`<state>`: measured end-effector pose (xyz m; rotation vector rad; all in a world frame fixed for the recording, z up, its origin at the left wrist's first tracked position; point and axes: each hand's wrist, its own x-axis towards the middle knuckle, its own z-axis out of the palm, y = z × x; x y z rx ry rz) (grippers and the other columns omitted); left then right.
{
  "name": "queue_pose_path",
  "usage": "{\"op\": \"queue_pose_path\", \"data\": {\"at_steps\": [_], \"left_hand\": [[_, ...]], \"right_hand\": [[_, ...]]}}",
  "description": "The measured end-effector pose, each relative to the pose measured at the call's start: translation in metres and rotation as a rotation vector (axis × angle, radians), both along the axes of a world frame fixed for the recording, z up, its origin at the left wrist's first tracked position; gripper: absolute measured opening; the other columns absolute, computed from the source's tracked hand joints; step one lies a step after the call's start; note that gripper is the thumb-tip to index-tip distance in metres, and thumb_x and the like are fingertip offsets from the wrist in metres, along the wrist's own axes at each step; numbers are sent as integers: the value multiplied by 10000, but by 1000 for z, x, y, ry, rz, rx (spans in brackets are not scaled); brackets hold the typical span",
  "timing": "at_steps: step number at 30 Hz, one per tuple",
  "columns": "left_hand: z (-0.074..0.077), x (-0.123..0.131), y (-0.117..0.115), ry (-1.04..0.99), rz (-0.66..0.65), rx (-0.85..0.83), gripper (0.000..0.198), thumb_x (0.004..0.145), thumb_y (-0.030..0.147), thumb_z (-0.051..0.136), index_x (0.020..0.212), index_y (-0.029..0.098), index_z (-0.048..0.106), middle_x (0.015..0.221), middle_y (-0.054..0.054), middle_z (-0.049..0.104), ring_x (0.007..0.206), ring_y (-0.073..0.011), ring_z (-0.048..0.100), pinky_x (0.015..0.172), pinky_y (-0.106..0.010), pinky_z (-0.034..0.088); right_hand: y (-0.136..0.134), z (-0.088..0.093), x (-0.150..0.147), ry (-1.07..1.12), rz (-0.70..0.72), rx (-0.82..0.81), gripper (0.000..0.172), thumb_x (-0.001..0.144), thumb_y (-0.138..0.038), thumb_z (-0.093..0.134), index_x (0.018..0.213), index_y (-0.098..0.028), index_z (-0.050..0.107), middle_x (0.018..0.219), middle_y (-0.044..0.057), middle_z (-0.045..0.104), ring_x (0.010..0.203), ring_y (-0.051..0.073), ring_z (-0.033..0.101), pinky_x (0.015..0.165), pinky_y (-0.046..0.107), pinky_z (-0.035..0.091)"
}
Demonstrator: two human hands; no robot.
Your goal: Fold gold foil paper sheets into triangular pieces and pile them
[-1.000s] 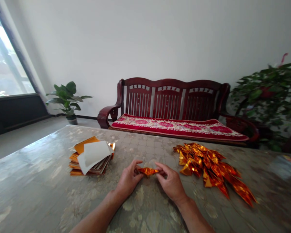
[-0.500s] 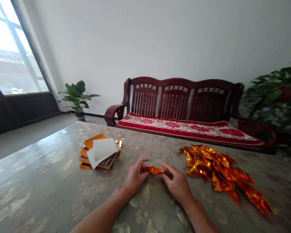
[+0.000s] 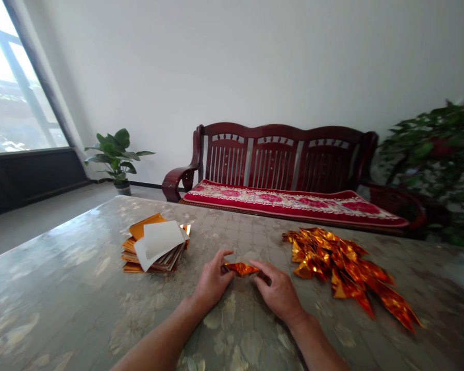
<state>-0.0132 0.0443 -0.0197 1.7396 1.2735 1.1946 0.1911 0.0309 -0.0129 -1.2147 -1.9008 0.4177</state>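
Between my hands is a small folded piece of shiny orange-gold foil paper [image 3: 241, 269], pointed at its ends. My left hand [image 3: 213, 278] pinches its left end between thumb and fingers. The right end is gripped by my right hand [image 3: 275, 287], thumb below and index finger above. To the left lies a stack of foil paper sheets [image 3: 154, 245], with white backs showing on top and gold edges below. On the right is a heap of folded foil paper pieces [image 3: 340, 263], overlapping and spread toward the front right.
The table [image 3: 81, 309] has a floral, glossy cover. Behind it stands a dark red wooden bench [image 3: 274, 159] with a red flowered seat cover [image 3: 294, 202]. A potted plant [image 3: 116, 154] stands back left, and a leafy plant [image 3: 436, 149] fills the right side.
The view has turned slightly to the right, so everything sits a little further left. Both hands keep their hold on the folded foil paper, with little other change.
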Motion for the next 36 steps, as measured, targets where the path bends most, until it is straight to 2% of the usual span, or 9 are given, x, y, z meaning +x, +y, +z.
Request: {"op": "queue_pose_path", "data": {"at_steps": [5,9,20,26,36], "left_hand": [[0,1,2,-41,-6,-24,443,723,168,602,1164,194,578,687,48,628,611,-133,571,604,-222,410],[-2,1,4,-47,4,-18,447,719,174,612,1164,191,578,693,46,643,603,-132,570,595,-220,404],[3,9,5,-26,-32,-15,447,721,164,600,1167,185,577,716,39,645,620,-134,578,611,-224,409],[1,9,4,-24,-26,-13,438,734,176,602,1172,189,583,710,42,638,603,-131,569,604,-224,418],[2,10,3,26,-37,-15,445,746,170,587,1190,177,555,729,36,637,616,-135,567,620,-236,426]], "right_hand": [[0,-3,0,36,-48,-13,480,778,-160,576,1237,-272,658,1013,20,754,805,183,703,811,321,574],[-1,-1,0,91,-42,-24,445,795,-195,594,1233,-241,658,973,27,756,764,174,701,756,292,577],[-1,2,-3,174,-65,-33,417,764,-205,629,1176,-229,694,935,34,763,730,176,701,733,296,583],[-3,6,-4,209,-45,-76,456,740,-218,663,1195,-214,684,956,44,762,802,195,714,766,299,579],[-4,7,-3,183,-47,-81,422,795,-217,613,1212,-179,670,1005,66,751,798,187,706,755,305,567]]}}
